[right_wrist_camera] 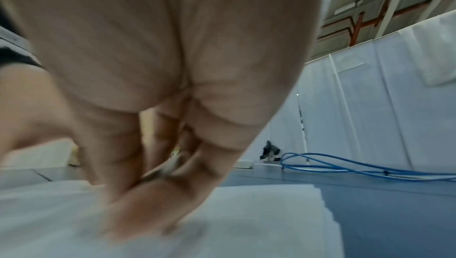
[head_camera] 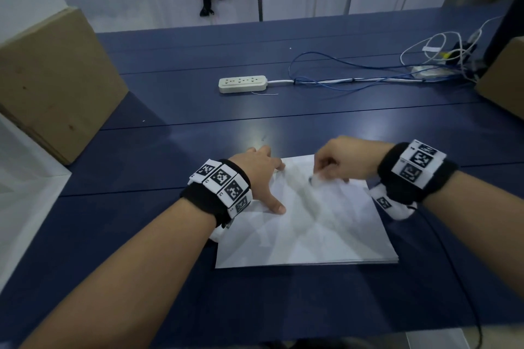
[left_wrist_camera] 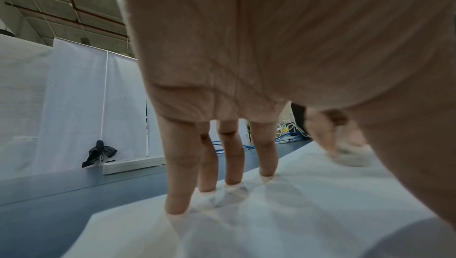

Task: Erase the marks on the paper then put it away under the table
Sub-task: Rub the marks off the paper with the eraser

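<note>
The paper (head_camera: 306, 224) lay flat on the blue table (head_camera: 198, 110), under both my hands. My left hand (head_camera: 259, 176) was spread, its straight fingertips (left_wrist_camera: 176, 206) pressing the sheet's far left corner. My right hand (head_camera: 340, 161), just beside it over the far edge, had its fingers curled around a small whitish eraser (head_camera: 314, 180), blurred against the sheet. Beyond my hands sat a power strip (head_camera: 242, 83) with blue cables (head_camera: 340, 85) trailing rightward.
</note>
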The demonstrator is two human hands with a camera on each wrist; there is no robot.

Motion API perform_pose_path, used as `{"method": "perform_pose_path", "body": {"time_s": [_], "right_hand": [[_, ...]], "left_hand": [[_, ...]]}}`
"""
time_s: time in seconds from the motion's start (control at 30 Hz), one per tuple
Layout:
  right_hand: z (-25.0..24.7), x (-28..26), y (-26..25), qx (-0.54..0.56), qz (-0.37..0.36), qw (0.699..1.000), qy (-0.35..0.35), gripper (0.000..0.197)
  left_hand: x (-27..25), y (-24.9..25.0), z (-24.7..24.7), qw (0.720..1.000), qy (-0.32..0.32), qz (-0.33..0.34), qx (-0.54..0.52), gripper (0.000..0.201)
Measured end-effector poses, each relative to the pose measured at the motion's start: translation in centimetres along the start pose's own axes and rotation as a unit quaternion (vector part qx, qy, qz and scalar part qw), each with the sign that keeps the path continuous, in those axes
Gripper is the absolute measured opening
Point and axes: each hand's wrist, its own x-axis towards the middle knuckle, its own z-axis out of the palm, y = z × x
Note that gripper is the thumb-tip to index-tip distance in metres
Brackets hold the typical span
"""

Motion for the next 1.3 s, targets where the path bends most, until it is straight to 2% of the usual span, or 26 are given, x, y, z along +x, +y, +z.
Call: {"method": "perform_pose_path", "body": {"time_s": [0.07, 0.13, 0.17, 0.27, 0.3, 0.33, 0.43, 0.5, 0.57, 0.67, 0.7, 0.73, 0.83, 0.9, 0.97, 1.07, 1.1, 1.13, 1.23, 1.3], "right_hand": [[-0.5, 0.9, 0.8, -0.017, 0.036, 0.996, 0.086, 0.019], [-0.5, 0.7, 1.1, -0.005, 0.038, 0.994, 0.101, 0.020], [-0.4, 0.2, 0.9, 0.006, 0.021, 0.998, 0.067, 0.018], [0.2, -1.6, -0.7, 0.027, -0.021, 0.995, -0.096, 0.016], [0.3, -1.8, -0.8, 0.026, -0.024, 0.993, -0.110, 0.017], [0.2, -1.5, -0.8, 0.018, -0.022, 0.996, -0.090, 0.017], [-0.6, 0.4, 0.1, -0.008, 0.028, 0.998, 0.062, 0.019], [-0.8, 0.8, 0.4, -0.007, 0.051, 0.992, 0.114, 0.022], [-0.7, 0.2, 0.6, 0.012, 0.021, 0.997, 0.070, 0.017], [0.0, -1.4, -0.7, 0.040, -0.025, 0.994, -0.094, 0.007], [0.2, -1.5, -0.8, 0.041, -0.027, 0.992, -0.112, 0.007], [0.3, -1.3, -0.7, 0.036, -0.026, 0.994, -0.099, 0.009], [-0.3, 0.2, 0.4, -0.017, 0.032, 0.999, 0.037, 0.020], [-0.5, 0.4, 0.9, -0.038, 0.058, 0.993, 0.097, 0.023], [-0.4, -0.4, 0.5, -0.014, 0.035, 0.997, 0.062, 0.021], [0.3, -2.0, -1.0, 0.036, -0.015, 0.996, -0.085, 0.015], [0.4, -2.0, -1.2, 0.029, -0.021, 0.995, -0.096, 0.013], [0.4, -1.6, -1.0, 0.015, -0.019, 0.997, -0.074, 0.011], [-0.4, 0.2, 0.4, -0.033, 0.036, 0.997, 0.061, 0.017], [-0.7, 0.5, 1.0, -0.037, 0.056, 0.993, 0.097, 0.022]], "left_hand": [[-0.1, 0.0, 0.0, 1.000, -0.001, -0.001, 0.000, 0.104], [-0.2, -0.1, 0.0, 1.000, 0.001, -0.001, 0.001, 0.105], [-0.1, -0.1, 0.0, 1.000, 0.003, -0.001, 0.002, 0.105], [-0.1, 0.0, 0.0, 1.000, 0.000, -0.006, 0.007, 0.105], [0.0, 0.1, -0.1, 1.000, -0.003, -0.005, 0.009, 0.105], [0.0, 0.2, -0.1, 1.000, -0.005, -0.005, 0.010, 0.104], [0.0, 0.1, -0.2, 1.000, -0.005, -0.003, 0.008, 0.102], [-0.1, 0.0, 0.0, 1.000, -0.002, -0.002, 0.007, 0.105], [-0.2, 0.0, 0.1, 1.000, 0.000, 0.000, 0.006, 0.105], [-0.1, -0.1, 0.0, 1.000, -0.002, -0.001, 0.007, 0.105], [0.0, 0.0, -0.1, 1.000, -0.005, -0.002, 0.006, 0.106], [0.0, 0.0, -0.1, 1.000, -0.008, -0.003, 0.006, 0.106], [0.0, 0.1, -0.1, 1.000, -0.012, -0.005, 0.008, 0.107], [-0.1, 0.0, -0.1, 1.000, -0.011, -0.005, 0.005, 0.107], [0.0, 0.0, 0.0, 1.000, -0.010, -0.005, 0.007, 0.106], [0.1, 0.1, -0.1, 1.000, -0.013, -0.007, 0.011, 0.107], [0.2, 0.1, -0.1, 1.000, -0.015, -0.007, 0.013, 0.107], [0.2, 0.1, -0.2, 1.000, -0.016, -0.007, 0.014, 0.107], [0.1, 0.1, -0.2, 1.000, -0.016, -0.008, 0.014, 0.107], [0.1, 0.1, -0.2, 1.000, -0.016, -0.009, 0.016, 0.107]]}}
